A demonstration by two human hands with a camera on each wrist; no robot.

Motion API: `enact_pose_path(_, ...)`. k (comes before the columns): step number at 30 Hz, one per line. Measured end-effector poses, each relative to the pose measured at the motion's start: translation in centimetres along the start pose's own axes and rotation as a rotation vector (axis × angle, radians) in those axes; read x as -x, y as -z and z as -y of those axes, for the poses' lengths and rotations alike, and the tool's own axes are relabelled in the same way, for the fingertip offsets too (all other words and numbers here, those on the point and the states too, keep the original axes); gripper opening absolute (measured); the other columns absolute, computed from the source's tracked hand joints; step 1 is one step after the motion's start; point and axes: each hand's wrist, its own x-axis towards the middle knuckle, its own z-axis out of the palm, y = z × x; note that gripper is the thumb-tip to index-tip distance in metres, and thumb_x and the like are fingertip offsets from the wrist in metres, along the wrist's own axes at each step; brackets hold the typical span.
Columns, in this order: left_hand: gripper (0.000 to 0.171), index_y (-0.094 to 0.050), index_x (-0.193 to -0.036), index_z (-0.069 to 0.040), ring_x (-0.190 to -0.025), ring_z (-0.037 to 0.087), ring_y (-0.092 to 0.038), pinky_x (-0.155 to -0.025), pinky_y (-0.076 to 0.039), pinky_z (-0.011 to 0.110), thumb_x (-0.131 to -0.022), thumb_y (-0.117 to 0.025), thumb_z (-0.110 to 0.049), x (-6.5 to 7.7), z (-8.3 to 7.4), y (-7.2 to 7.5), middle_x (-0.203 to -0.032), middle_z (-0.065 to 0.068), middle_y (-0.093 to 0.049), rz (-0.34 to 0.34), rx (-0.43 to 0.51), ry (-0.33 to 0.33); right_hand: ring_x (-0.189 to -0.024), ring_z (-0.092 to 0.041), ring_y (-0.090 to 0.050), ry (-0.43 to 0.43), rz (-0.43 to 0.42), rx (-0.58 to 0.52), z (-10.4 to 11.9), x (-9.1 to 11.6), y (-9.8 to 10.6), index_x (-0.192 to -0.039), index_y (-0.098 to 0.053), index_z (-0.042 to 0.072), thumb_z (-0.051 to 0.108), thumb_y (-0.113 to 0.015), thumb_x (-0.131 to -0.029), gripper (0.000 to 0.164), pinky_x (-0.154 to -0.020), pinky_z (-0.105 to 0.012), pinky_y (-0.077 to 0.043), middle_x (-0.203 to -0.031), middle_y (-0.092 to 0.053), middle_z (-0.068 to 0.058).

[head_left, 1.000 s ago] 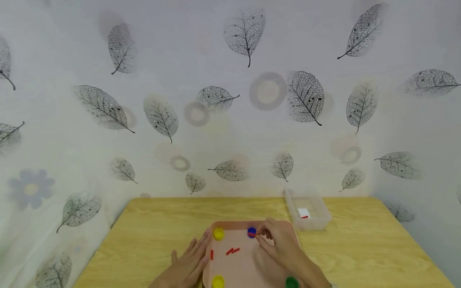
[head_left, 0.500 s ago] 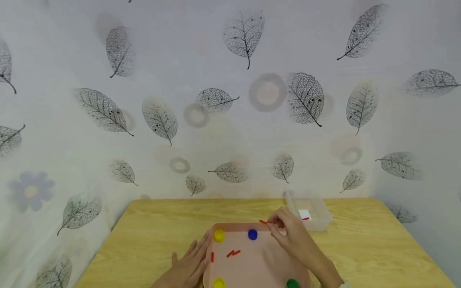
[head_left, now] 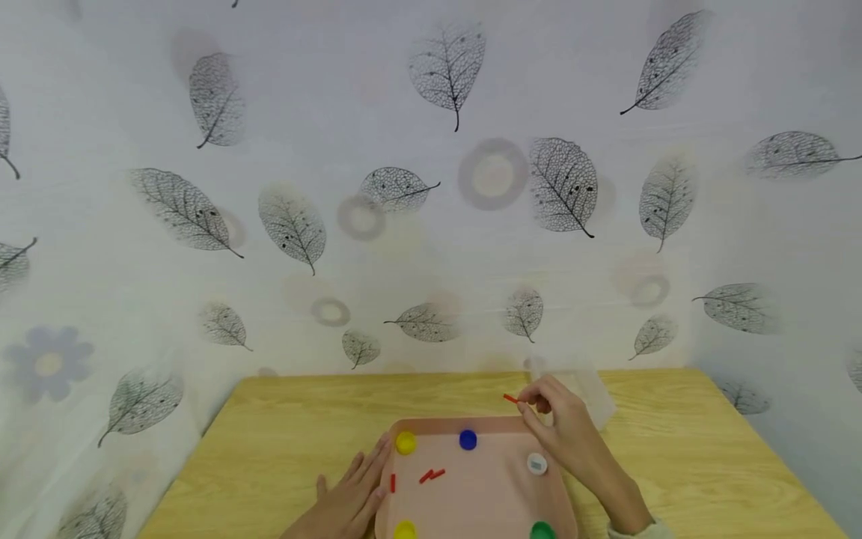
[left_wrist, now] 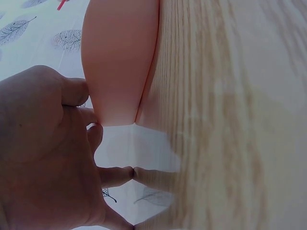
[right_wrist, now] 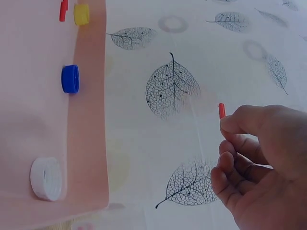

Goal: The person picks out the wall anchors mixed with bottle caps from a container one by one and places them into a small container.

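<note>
My right hand [head_left: 569,427] pinches a short red stick [head_left: 510,398] between thumb and fingertips, held up just past the far rim of the pink tray [head_left: 485,494]. The right wrist view shows the red stick [right_wrist: 221,110] poking out beyond the thumb. My left hand [head_left: 346,498] lies against the tray's left side with its fingers extended; in the left wrist view its fingertips touch the tray wall [left_wrist: 117,62]. On the tray lie three more red sticks [head_left: 393,483], one near the left wall and two together around the middle.
Bottle caps sit around the tray: yellow [head_left: 406,442], blue [head_left: 468,439], white [head_left: 536,464], another yellow cap [head_left: 405,530] and a green cap [head_left: 542,530]. A clear plastic box [head_left: 601,400] stands behind, partly hidden by my right hand. A leaf-patterned wall covering [head_left: 431,224] rises behind the table.
My right hand has carried the red stick from over the blue cap up and right toward the clear box, uncovering the white cap. My left hand stays at the tray's side.
</note>
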Motion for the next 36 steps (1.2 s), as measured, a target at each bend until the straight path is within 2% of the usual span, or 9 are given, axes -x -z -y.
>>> enact_pose_path(8,0.059,-0.003,-0.153,-0.033,-0.139,0.039,-0.017,-0.078,0.001,0.086,-0.100,-0.019,-0.056,0.1,0.1,0.1,-0.158,-0.010,-0.005,-0.008,-0.027,-0.003,-0.074,-0.008,-0.050,-0.040,-0.032,-0.002,-1.1,0.2,0.9,-0.090,-0.063,0.022,0.003,-0.070,-0.084,0.021,-0.064,-0.024,-0.046,-0.088,-0.057,0.011)
enact_pose_path(12,0.059,-0.004,-0.153,-0.034,-0.139,0.040,-0.018,-0.077,0.001,0.086,-0.100,-0.020,-0.056,0.2,0.0,0.3,-0.158,-0.010,-0.005,-0.010,-0.018,-0.004,-0.075,-0.006,-0.050,-0.053,-0.033,0.014,-1.6,0.3,1.2,-0.091,-0.062,0.022,0.004,-0.068,-0.086,0.019,-0.064,-0.022,-0.046,-0.092,-0.059,0.009)
enact_pose_path(22,0.060,-0.004,-0.152,-0.035,-0.139,0.041,-0.016,-0.078,0.004,0.086,-0.099,-0.020,-0.057,0.1,-0.2,0.1,-0.158,-0.008,-0.007,0.000,0.003,0.013,-0.071,-0.006,-0.047,-0.075,-0.056,0.015,-3.0,0.8,0.9,-0.088,-0.062,0.013,-0.002,-0.070,-0.082,0.018,-0.060,-0.025,-0.045,-0.086,-0.056,0.007)
enact_pose_path(30,0.060,-0.003,-0.152,-0.036,-0.139,0.041,-0.016,-0.077,0.005,0.086,-0.099,-0.020,-0.057,0.0,-0.1,0.0,-0.158,-0.008,-0.006,0.007,0.010,0.021,-0.070,-0.011,-0.050,-0.118,-0.090,0.049,-4.8,1.1,1.2,-0.086,-0.062,0.014,-0.001,-0.069,-0.082,0.017,-0.060,-0.021,-0.044,-0.082,-0.056,0.006)
enact_pose_path(36,0.060,-0.002,-0.152,-0.036,-0.139,0.042,-0.016,-0.077,0.006,0.086,-0.099,-0.018,-0.058,0.0,0.0,0.1,-0.158,-0.008,-0.006,0.020,0.012,0.033,-0.070,-0.008,-0.051,-0.122,-0.125,0.082,-5.9,1.4,1.6,-0.087,-0.063,0.011,-0.002,-0.070,-0.081,0.016,-0.062,-0.022,-0.047,-0.082,-0.058,0.006)
